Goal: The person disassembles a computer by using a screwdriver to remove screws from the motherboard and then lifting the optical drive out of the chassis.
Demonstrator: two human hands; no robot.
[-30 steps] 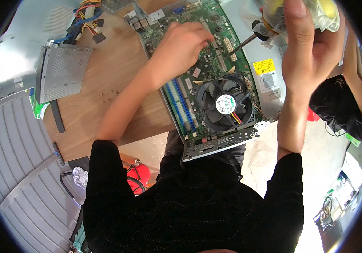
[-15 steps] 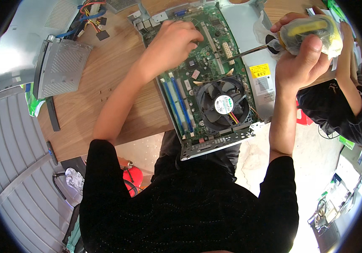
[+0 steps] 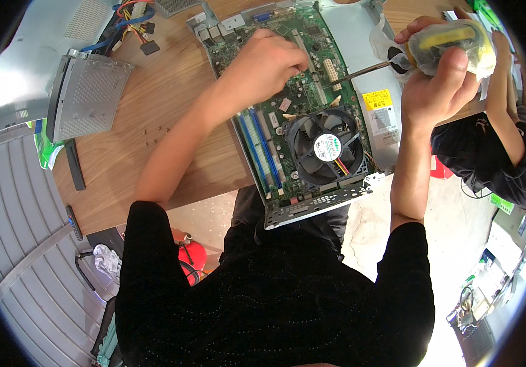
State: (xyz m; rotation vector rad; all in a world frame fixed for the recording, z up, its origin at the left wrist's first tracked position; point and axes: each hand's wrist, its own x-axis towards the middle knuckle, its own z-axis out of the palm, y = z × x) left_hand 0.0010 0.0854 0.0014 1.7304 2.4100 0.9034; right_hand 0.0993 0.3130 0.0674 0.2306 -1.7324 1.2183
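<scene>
A green motherboard [image 3: 278, 105] lies in an opened metal computer case [image 3: 354, 61], with a black cooling fan [image 3: 324, 147] mounted on its near part. My left hand [image 3: 269, 64] is above the middle of the board, its fingers curled together near a long pale slot; whatever they might hold is hidden. In my right hand [image 3: 437, 92] is a yellow and black electric screwdriver [image 3: 452, 46] wrapped in clear plastic. Its long thin shaft points left, and the tip is over the board by a white connector [image 3: 332, 73]; I cannot tell whether it touches.
Several small screws [image 3: 152, 136] lie on the wooden table [image 3: 183, 162]. To the left stand a perforated metal drive bracket [image 3: 94, 98] and a large case panel [image 3: 24, 67], with bundled cables [image 3: 131, 27] behind. Another person's arm [image 3: 504, 110] is at the right.
My left hand has moved slightly right and nearer to me over the board. The board and case have shifted a little; my right hand with the screwdriver stays almost in place.
</scene>
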